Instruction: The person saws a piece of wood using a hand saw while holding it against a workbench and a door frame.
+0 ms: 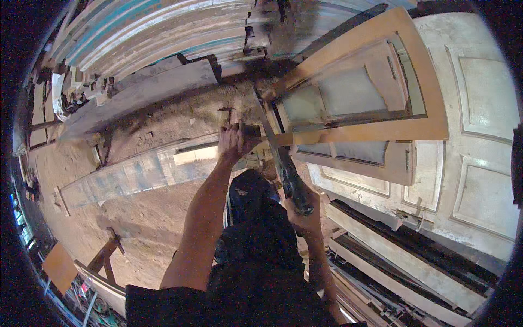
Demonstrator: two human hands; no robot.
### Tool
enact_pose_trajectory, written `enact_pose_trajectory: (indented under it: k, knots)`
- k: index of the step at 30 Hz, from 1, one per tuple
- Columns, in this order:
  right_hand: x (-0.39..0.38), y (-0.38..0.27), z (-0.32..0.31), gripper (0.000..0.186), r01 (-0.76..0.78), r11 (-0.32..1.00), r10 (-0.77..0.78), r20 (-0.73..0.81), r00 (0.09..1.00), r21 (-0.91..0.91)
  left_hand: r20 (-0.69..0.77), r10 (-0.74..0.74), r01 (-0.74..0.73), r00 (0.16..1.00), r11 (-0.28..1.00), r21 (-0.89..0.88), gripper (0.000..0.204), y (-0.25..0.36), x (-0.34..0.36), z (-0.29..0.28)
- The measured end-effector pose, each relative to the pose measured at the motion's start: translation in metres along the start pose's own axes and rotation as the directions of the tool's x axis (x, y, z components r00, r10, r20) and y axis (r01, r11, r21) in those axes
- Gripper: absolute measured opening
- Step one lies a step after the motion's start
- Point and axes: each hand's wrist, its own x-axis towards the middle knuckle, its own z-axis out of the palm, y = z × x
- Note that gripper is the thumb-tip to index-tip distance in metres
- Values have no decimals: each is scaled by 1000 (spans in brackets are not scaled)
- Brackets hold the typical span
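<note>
My left hand reaches forward over the bench, fingers stretched out, beside a small dark block that it seems to touch. A short pale wood strip lies left of that wrist on a long worn plank. My right hand is closed around the thick lower end of a long black tool. The tool slants forward and narrows toward its far end; its exact kind is unclear. Just right of it is the corner of an orange-brown wooden frame.
Behind the frame lean a glazed wooden panel and a large white panelled door. Stacked boards fill the far side. Long timbers lie at the lower right. A wooden trestle stands on the dirt floor at left.
</note>
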Motion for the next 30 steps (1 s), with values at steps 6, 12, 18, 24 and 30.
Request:
enact_pose_trajectory:
  k: [6,12,18,24,30]
  knots:
    - [-107,-48,-34,59,-143,971,150,21,988,-189,100,-287,301,953,848,-436,63,-10,-8,14]
    - [-17,7,7,58,74,995,-71,-49,996,74,62,-94,98,994,994,-55,61,2,28,-32]
    - [-32,-10,-13,66,27,999,-27,18,999,-30,233,-95,99,968,995,-6,39,20,47,-45]
    - [-82,-44,-33,74,-133,987,123,99,987,94,33,0,0,999,1000,-7,36,-4,27,-20]
    - [5,9,3,81,60,998,-61,41,997,19,311,-3,17,950,999,-41,64,0,25,-17]
